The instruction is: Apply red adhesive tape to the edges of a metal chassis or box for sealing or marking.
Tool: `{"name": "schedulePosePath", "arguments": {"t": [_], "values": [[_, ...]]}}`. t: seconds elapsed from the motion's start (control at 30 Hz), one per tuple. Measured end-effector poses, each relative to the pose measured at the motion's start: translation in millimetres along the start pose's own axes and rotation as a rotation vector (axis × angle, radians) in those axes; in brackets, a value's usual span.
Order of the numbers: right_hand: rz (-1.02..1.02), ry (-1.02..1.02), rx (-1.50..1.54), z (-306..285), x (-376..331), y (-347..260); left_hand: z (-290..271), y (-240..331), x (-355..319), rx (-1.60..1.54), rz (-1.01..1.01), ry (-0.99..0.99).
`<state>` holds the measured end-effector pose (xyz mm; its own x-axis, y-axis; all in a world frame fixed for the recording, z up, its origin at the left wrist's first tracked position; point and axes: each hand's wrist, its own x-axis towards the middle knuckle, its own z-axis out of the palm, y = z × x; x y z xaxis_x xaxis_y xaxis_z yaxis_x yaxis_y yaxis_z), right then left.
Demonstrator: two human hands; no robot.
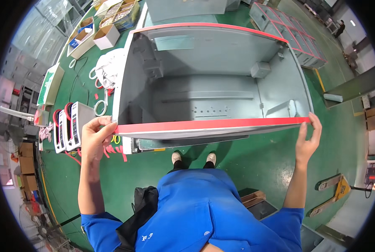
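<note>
Small white lettering (147, 237) on the blue cloth shirt (183, 214), too small to read. Pinching the ends of a flat red strip (212, 124) between thumb and fingers of left hand (96, 137) and right hand (307, 142). Lying along the near rim of a smooth grey metal box (212, 86), set directly ahead, opening upward, long axis left-to-right. Farther off, red-edged grey cabinets (275, 28).

The floor (263, 164) is green and smooth, reflects light as a bright patch on the right, and carries a yellow line (320, 82) on that side. Cardboard boxes (27, 164) are stacked along the left edge, above a floor-level fan (42, 231). A yellow pallet truck (343, 187) stands at the right; a pale wall (357, 27) rises at the upper right.
</note>
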<state>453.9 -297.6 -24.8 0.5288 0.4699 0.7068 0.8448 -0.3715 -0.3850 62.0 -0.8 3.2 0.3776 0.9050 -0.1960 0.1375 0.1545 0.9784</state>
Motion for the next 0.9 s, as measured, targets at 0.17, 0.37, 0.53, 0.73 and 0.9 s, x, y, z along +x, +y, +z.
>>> {"name": "schedulePosePath", "arguments": {"t": [0.17, 0.37, 0.53, 0.73, 0.9], "values": [[-0.292, -0.199, 0.042, 19, -10, -41, -2, -1, 0, -0.022, 0.017, -0.024], [-0.368, -0.229, 0.026, 30, -15, -53, -1, 0, 2, -0.004, 0.017, -0.067], [-0.384, -0.238, 0.012, 33, -16, -54, -2, -1, 1, -0.032, 0.028, -0.060], [-0.402, -0.224, -0.013, 33, -18, -52, -1, -3, 2, -0.034, 0.026, -0.030], [-0.405, -0.226, -0.031, 34, -18, -51, -3, -6, 3, -0.033, 0.025, -0.025]]}}
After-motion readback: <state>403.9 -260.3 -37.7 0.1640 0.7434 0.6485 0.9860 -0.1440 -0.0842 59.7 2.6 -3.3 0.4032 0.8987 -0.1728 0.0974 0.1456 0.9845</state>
